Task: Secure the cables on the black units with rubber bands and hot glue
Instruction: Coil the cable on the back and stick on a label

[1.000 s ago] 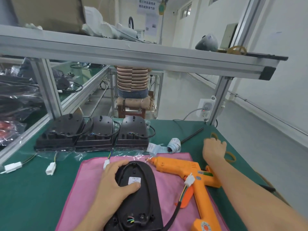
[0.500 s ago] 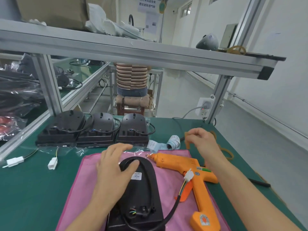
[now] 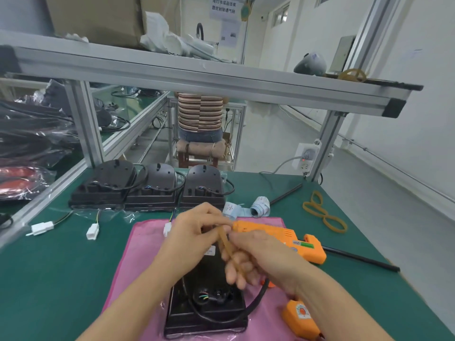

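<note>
A black unit [image 3: 206, 306] with a looped black cable lies on a pink cloth [image 3: 138, 262] in front of me. Both hands meet just above its far half. My left hand [image 3: 189, 237] and my right hand [image 3: 248, 254] hold a tan rubber band [image 3: 225, 244] stretched between their fingers. An orange hot glue gun [image 3: 275, 237] lies on the cloth right of the unit, its nozzle just behind my fingers. Three more black units [image 3: 147, 190] stand in a row at the back of the green mat.
Loose tan rubber bands [image 3: 325, 215] lie on the mat at the right. White connectors [image 3: 41, 227] trail from the back units at the left. Paper label rolls [image 3: 258, 205] and a black rod [image 3: 357, 259] are near the gun. An aluminium shelf frame [image 3: 197, 77] spans overhead.
My right hand picked a rubber band from the right of the mat and brought it over the unit. My left hand lifted off the unit and took hold of the band too.
</note>
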### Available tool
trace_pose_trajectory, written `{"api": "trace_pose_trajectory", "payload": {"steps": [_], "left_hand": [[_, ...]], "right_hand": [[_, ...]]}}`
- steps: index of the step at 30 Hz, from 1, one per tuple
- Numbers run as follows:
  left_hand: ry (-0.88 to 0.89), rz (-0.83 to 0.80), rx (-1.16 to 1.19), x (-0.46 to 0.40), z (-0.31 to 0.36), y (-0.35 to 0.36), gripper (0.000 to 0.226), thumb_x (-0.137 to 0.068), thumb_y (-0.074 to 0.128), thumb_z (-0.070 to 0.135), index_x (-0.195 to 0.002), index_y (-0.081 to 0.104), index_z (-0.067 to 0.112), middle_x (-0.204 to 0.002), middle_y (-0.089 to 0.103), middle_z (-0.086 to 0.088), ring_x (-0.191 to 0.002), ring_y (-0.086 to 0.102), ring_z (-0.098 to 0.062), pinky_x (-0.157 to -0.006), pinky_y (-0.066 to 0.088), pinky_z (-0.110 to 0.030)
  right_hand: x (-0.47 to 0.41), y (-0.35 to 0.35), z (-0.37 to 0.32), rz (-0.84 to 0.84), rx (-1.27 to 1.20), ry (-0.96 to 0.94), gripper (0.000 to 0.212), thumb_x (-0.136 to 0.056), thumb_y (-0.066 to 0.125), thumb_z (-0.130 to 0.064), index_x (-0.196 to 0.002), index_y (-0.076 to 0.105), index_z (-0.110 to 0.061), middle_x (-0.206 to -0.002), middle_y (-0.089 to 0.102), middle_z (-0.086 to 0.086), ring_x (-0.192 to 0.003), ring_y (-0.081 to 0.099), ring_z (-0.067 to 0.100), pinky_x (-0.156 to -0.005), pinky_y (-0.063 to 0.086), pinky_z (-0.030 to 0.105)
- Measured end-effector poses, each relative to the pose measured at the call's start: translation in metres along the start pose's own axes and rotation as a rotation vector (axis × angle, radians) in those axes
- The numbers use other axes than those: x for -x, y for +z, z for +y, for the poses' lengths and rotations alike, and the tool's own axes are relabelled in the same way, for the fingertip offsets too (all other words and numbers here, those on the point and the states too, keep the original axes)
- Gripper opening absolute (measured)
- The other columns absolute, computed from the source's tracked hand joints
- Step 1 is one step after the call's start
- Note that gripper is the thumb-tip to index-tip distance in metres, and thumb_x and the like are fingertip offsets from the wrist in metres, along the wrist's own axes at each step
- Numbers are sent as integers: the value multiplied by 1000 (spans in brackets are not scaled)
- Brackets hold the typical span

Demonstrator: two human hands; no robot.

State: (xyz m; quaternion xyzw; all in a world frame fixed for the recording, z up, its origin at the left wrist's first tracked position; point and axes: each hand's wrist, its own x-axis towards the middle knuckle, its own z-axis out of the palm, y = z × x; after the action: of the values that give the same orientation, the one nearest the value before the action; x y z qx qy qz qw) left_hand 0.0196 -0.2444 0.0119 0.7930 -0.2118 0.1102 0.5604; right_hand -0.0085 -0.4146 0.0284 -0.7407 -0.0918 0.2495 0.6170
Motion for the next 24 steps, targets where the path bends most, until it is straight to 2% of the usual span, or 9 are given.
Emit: {"api": "trace_pose_trajectory", "payload": {"steps": [3,7,11,13,15,17,20,22,24], "left_hand": [[101,-59,-74,4,7,5,20,-79,75,3,-83,80,22,-77,57,9,-60,49,-2,-61,38,-13],[250,-98,-118,5,21,6,10,-79,69,19,-81,78,14,-69,58,5,-63,55,-9,-59,45,-27],[316,-119,-135,8,30,1,10,-78,71,19,-80,77,11,-67,59,4,-61,55,-9,-58,44,-27],[329,-129,-219,7,33,1,7,-77,71,16,-79,76,12,-64,56,8,-59,51,-4,-56,42,-23],[261,-200,-234,5,37,-1,7,-78,74,5,-81,76,11,-60,54,10,-55,48,0,-55,38,-16],[102,-341,-15,4,44,-12,21,-76,75,-3,-92,75,11,-65,64,1,-56,53,-1,-57,45,-17],[-72,-288,229,0,40,-44,41,-73,78,-4,-104,73,21,-93,74,-5,-76,68,-16,-71,54,-20],[-222,18,70,-2,19,-61,28,-79,75,0,-94,73,24,-87,73,-4,-77,67,-19,-72,53,-24],[-432,123,-113,1,-8,-65,3,-86,70,13,-87,70,16,-81,70,-10,-68,61,-21,-65,51,-32]], "right_hand": [[4,-6,-13,-224,303,65,21,-100,48,-21,-99,68,-13,-71,71,-2,-51,62,3,-40,39,13],[8,-1,-25,-480,464,40,27,-94,56,-29,-108,71,-10,-98,75,1,-69,64,3,-49,46,11],[11,1,-20,-525,361,56,41,-95,56,-8,-134,48,3,-131,60,13,-78,65,4,-54,52,14],[15,3,-23,-469,441,86,37,-94,59,-11,-129,54,0,-120,67,12,-65,62,1,-47,48,13],[19,1,-26,-407,605,86,18,-91,65,-26,-105,71,-17,-84,75,4,-50,57,1,-41,42,12],[23,-4,-32,-328,654,70,16,-81,70,-41,-78,72,-26,-69,73,-6,-49,57,1,-42,43,14],[26,-26,-32,-53,598,37,41,-71,76,-47,-78,68,-7,-92,75,0,-96,67,10,-63,58,34],[22,-40,-24,55,616,41,38,-78,73,-46,-74,71,-8,-113,67,-16,-137,37,6,-94,45,30],[15,-43,-17,103,702,51,40,-81,70,-50,-75,69,-10,-136,53,-13,-144,13,0,-103,26,25]]}}
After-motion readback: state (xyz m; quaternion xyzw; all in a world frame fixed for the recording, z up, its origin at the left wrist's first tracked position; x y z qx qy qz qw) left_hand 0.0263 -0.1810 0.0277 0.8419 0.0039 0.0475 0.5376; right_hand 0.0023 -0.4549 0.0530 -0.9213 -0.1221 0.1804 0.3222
